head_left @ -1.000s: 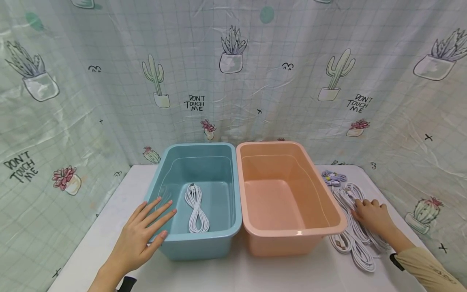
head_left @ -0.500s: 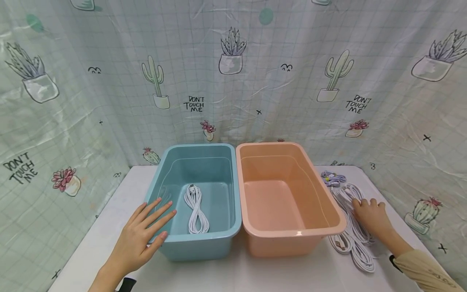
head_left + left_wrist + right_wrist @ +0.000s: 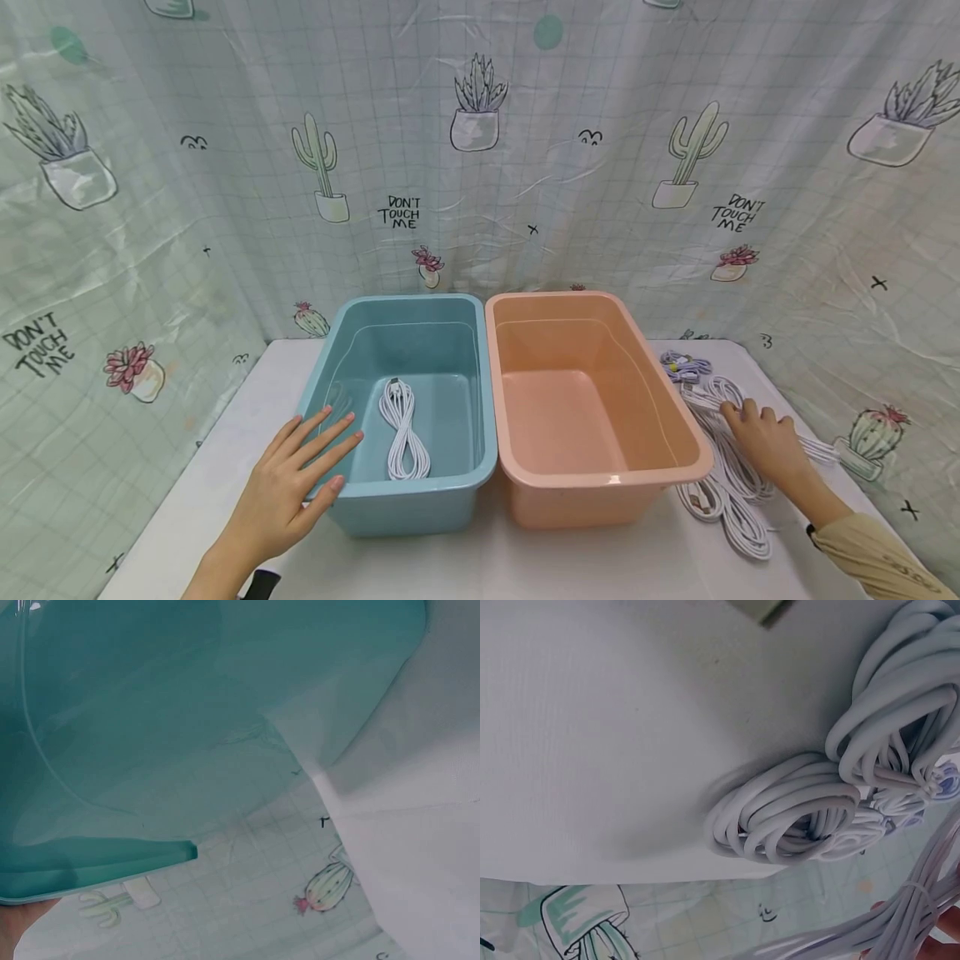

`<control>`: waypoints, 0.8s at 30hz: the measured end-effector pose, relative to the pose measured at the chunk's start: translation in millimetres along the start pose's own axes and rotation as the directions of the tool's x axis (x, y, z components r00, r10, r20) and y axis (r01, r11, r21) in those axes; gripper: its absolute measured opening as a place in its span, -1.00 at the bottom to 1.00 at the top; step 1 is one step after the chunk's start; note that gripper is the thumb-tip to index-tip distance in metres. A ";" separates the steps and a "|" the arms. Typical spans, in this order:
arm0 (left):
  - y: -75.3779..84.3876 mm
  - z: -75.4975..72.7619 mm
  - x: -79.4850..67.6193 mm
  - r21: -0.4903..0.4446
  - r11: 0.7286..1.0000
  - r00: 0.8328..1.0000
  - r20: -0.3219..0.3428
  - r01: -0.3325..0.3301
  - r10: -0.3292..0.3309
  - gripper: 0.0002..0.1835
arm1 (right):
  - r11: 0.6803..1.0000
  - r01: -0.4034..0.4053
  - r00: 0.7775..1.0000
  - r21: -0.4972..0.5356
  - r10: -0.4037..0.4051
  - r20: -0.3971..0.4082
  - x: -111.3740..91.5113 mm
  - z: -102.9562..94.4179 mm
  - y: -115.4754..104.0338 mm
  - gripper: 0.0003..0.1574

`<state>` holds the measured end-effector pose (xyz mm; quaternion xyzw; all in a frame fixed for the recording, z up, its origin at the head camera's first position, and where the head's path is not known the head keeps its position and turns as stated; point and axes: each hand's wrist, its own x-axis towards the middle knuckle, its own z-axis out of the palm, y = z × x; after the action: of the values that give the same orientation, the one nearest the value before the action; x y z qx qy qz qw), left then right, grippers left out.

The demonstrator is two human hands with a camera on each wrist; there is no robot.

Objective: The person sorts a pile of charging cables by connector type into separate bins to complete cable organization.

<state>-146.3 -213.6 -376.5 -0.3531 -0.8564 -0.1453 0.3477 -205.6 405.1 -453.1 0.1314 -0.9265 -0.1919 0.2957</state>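
White cable bundle [image 3: 913,904] is gripped mid-length, presumably for balance, by the curled right hand [image 3: 768,443]; the spread left hand [image 3: 285,483] rests at the blue bin [image 3: 401,510].

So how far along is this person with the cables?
Looks done: one white bundle lies in the blue bin. In hand: the right hand has its fingers round a second white bundle. Probably left: the other white coils and a purplish coil on the table, beside the orange bin.
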 end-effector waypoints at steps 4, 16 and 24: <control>0.2 -0.2 0.5 0.004 1.000 1.000 0.001 0.001 -0.001 -0.56 | 1.000 -0.001 0.997 -0.005 0.001 0.081 1.2 -4.9 3.5 -0.63; 1.3 -1.4 1.9 0.003 1.000 1.000 -0.007 -0.001 0.001 -0.56 | 0.999 0.024 1.000 0.030 -0.023 -0.021 14.1 -15.7 14.6 -0.45; 1.9 -2.2 -0.2 -0.001 1.000 0.999 0.024 0.022 -0.022 -0.58 | 0.996 0.054 0.993 0.067 -0.046 -0.105 28.2 -29.9 20.0 -0.42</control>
<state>-143.9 -213.5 -375.1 -0.3456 -0.8642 -0.1452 0.3356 -212.6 404.6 -407.9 0.1747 -0.9125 -0.1595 0.3337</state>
